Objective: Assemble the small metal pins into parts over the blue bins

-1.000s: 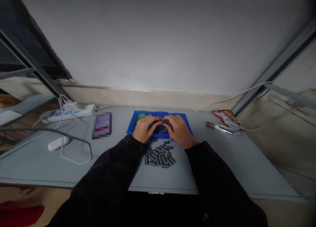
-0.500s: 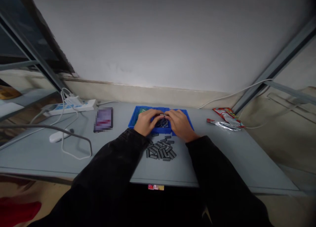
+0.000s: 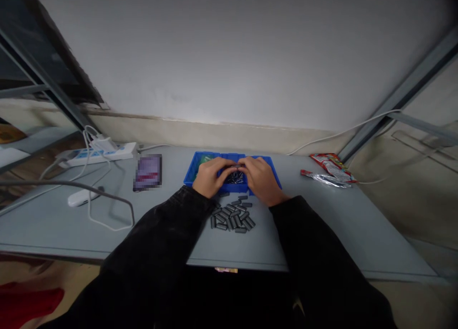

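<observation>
My left hand [image 3: 212, 176] and my right hand [image 3: 262, 178] meet at the fingertips above the middle one of three blue bins [image 3: 234, 189]. Both are closed in a pinch around a small dark piece [image 3: 236, 166], mostly covered by the fingers. Small metal parts [image 3: 235, 178] lie in the middle bin below. Something green and clear [image 3: 206, 159] is in the left bin. My right hand hides much of the right bin. In front of the bins, several dark grey cylinders [image 3: 234, 217] lie in a loose pile on the table.
A white power strip [image 3: 103, 154] with cables, a white device [image 3: 84, 197] and a blurred purple packet [image 3: 148, 172] lie on the left of the grey table [image 3: 239, 252]. At the right are a red packet [image 3: 331, 164] and a silver wrapper [image 3: 331, 179]. Metal posts stand both sides.
The view has shifted slightly. Both hands stay together over the middle bin, and the piece between the fingertips now looks darker and less exposed.
</observation>
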Available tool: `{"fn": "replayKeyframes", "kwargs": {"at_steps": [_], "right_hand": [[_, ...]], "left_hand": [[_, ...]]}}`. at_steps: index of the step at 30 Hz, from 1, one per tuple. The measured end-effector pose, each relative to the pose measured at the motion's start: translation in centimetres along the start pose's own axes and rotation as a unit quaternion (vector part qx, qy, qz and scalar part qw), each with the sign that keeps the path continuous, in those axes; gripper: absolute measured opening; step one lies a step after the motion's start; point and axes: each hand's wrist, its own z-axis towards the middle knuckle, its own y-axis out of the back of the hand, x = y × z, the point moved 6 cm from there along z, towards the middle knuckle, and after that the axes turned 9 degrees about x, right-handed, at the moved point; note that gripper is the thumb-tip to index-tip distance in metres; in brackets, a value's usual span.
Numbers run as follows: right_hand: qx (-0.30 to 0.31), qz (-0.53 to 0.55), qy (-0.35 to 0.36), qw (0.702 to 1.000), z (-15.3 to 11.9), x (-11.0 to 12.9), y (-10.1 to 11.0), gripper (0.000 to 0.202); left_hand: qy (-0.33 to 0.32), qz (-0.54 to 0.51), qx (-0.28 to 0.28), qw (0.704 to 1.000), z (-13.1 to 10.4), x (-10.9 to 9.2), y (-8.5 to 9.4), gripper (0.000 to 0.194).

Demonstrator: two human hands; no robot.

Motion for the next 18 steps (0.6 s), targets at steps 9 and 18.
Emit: {"fn": "replayKeyframes", "kwargs": {"at_steps": [9, 18], "right_hand": [[0.004, 0.011, -0.003, 1.000, 0.04, 0.29, 0.24, 0.020], [-0.005, 0.011, -0.006, 1.000, -0.11, -0.17, 0.01, 0.018]], "left_hand": [[0.010, 0.008, -0.008, 1.000, 0.02, 0.18, -0.06, 0.014], [-0.002, 0.003, 0.000, 1.000, -0.02, 0.16, -0.10, 0.015]]}}
